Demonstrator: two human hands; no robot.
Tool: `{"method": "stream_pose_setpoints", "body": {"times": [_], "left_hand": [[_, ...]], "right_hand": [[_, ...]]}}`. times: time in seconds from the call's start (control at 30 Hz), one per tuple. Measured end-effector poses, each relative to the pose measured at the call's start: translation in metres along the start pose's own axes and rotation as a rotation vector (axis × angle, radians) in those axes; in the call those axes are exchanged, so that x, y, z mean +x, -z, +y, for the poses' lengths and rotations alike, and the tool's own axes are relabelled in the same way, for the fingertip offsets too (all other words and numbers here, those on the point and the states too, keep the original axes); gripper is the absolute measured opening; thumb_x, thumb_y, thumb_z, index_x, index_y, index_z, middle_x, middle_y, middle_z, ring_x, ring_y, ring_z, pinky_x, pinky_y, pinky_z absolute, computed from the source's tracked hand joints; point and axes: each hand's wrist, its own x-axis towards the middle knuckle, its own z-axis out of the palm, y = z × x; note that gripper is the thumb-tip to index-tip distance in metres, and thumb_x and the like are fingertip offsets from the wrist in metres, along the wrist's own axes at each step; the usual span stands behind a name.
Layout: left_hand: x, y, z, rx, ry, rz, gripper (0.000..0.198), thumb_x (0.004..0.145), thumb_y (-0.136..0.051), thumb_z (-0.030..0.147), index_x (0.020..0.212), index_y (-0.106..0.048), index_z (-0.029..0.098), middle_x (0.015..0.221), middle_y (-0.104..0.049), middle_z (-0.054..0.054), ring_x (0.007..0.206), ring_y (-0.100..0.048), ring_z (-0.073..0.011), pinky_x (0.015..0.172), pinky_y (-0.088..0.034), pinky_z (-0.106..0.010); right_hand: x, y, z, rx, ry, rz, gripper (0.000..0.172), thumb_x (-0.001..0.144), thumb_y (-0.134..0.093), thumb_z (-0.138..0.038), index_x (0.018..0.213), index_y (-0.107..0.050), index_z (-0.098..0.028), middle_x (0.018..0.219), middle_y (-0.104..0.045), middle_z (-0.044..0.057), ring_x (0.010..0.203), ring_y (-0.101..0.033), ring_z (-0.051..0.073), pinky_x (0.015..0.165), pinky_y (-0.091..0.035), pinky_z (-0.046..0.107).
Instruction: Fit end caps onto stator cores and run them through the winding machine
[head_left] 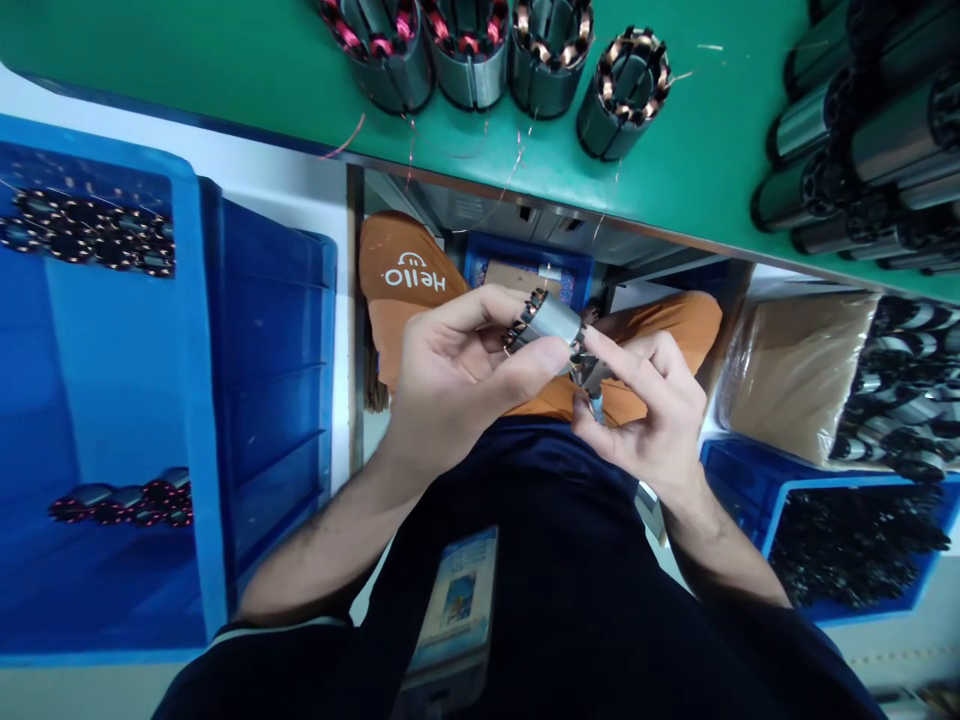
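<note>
My left hand [457, 385] is closed around a motor stator [553, 318], a grey metal cylinder with black toothed ends, tilted above my lap. My right hand [652, 400] is closed on a small metal tool with a blue-grey handle [596, 405]; its kind is partly hidden by the fingers. The right index finger reaches to the stator's near right end. Ahead on the green table [247, 70] stand several wound stators; one with copper wire [624, 95] is nearest the edge, beside another copper one [551, 55] and a pink-wired one [469, 55].
Stacked bare stators [814, 170] lie at the table's right. A blue crate [199, 420] at left holds rows of wound stators. At right are a plastic-wrapped brown package [799, 375] and a blue bin [780, 490] of black parts. Loose wire ends hang over the table edge.
</note>
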Motion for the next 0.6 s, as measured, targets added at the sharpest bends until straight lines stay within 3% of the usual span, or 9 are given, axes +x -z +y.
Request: {"method": "stream_pose_setpoints", "body": {"times": [0.23, 0.5, 0.6], "left_hand": [[0.0, -0.015, 0.005, 0.004, 0.066, 0.025, 0.036, 0.104, -0.1, 0.059, 0.099, -0.083, 0.027, 0.098, -0.083, -0.002, 0.089, -0.082, -0.0212, 0.084, -0.076, -0.041], [0.0, -0.024, 0.003, 0.018, 0.037, 0.053, 0.028, 0.101, -0.099, 0.045, 0.092, -0.081, 0.025, 0.095, -0.083, -0.001, 0.089, -0.081, -0.0194, 0.082, -0.074, -0.036], [-0.002, -0.029, -0.008, 0.006, 0.04, 0.144, 0.032, 0.099, -0.102, 0.049, 0.093, -0.082, 0.025, 0.094, -0.083, -0.001, 0.087, -0.082, -0.0189, 0.08, -0.073, -0.033]], "right_hand": [[0.001, 0.001, -0.004, -0.004, -0.025, 0.039, 0.058, 0.111, -0.084, -0.029, 0.167, -0.081, -0.042, 0.106, -0.077, 0.006, 0.088, -0.066, 0.026, 0.079, -0.063, 0.047], [-0.006, 0.004, 0.006, 0.082, -0.08, 0.016, 0.054, 0.112, -0.089, -0.038, 0.166, -0.084, -0.038, 0.102, -0.072, 0.006, 0.091, -0.064, 0.026, 0.082, -0.067, 0.045], [-0.005, 0.004, 0.006, 0.112, -0.103, -0.058, 0.05, 0.115, -0.082, -0.035, 0.165, -0.085, -0.035, 0.097, -0.068, 0.004, 0.088, -0.062, 0.023, 0.082, -0.067, 0.041]]}}
